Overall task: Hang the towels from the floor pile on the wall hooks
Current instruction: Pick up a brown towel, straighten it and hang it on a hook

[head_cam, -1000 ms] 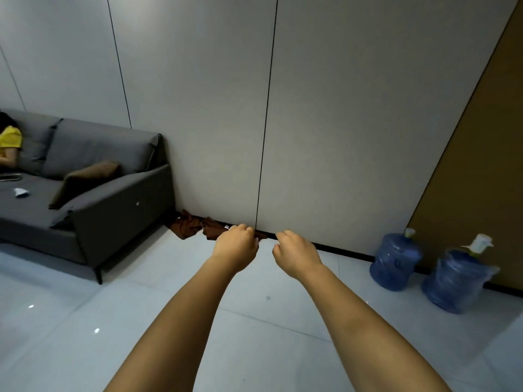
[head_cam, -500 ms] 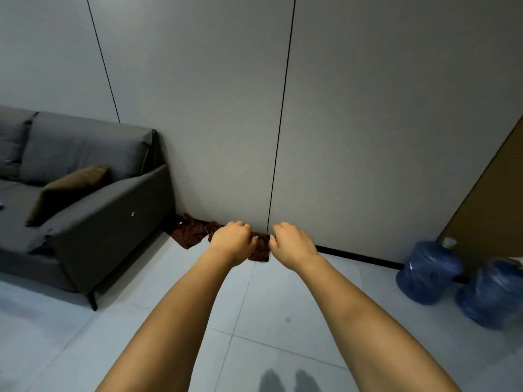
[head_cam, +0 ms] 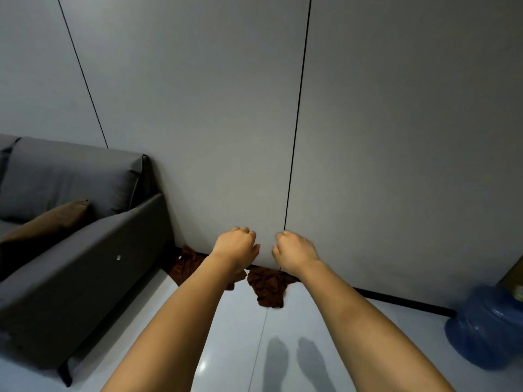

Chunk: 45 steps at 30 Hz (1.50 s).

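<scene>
Both forearms reach forward toward the grey panelled wall [head_cam: 396, 137]. The left hand [head_cam: 236, 246] and the right hand [head_cam: 294, 250] are held side by side at the same height with a small gap between them, backs up, fingers curled under into loose fists. Nothing shows in either hand, though the palms and fingertips face away from the camera.

The brown towels [head_cam: 267, 287] lie crumpled on the pale tiled floor [head_cam: 169, 321], right against the foot of the wall where the dark skirting strip runs. In the view they sit just below and beyond the hands: one heap shows between the two wrists and under the right wrist, another part [head_cam: 188, 264] spreads left of the left forearm, toward the end of the sofa. The hands do not touch the cloth.

A dark grey sofa [head_cam: 85, 264] stands along the left, its arm nearest the pile, with a brown cushion [head_cam: 48, 224] on the seat. A blue water bottle [head_cam: 486, 326] stands on the floor near the right edge, by the wall.
</scene>
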Tool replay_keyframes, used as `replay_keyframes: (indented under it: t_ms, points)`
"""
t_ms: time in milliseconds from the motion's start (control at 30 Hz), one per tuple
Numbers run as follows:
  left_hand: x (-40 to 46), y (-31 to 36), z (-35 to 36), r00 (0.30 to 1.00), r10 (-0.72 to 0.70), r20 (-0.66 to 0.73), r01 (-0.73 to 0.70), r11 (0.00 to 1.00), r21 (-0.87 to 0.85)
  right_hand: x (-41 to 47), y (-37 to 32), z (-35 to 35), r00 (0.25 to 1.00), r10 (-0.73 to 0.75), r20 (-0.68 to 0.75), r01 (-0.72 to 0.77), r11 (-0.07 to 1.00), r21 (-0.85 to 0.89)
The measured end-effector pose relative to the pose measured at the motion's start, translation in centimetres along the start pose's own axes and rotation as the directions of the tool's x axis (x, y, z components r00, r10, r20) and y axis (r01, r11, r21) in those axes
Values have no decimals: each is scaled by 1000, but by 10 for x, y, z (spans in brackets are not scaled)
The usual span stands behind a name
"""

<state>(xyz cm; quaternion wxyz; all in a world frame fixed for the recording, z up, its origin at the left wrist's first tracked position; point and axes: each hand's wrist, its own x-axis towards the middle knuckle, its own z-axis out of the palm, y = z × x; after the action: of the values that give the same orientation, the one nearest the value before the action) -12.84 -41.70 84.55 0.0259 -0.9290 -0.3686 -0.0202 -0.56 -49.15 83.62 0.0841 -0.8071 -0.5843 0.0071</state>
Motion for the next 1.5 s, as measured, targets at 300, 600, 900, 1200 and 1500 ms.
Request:
replay_keyframes:
  t_ms: [300,600,900,1200,1500]
  points:
    - [128,-52,51,997,-14,70,17,999,-32,136,22,47,997,-15,82,15,1000,3]
    - [284,-123,127,994,96,60,-93,994,-53,283,39,122,994,83,73,-83,997,-2]
    - [424,-186,200,981,184,62,-177,979,-106,419,64,200,988,115,107,-118,993,21]
    - [461,-177,425,950,313,13,-311,948,-66,461,140,394,999,-10,-53,7,998,-56]
    - [423,-146,716,964,214,156,-187,967,-172,413,215,693,1000,9,-17,-9,1000,-9]
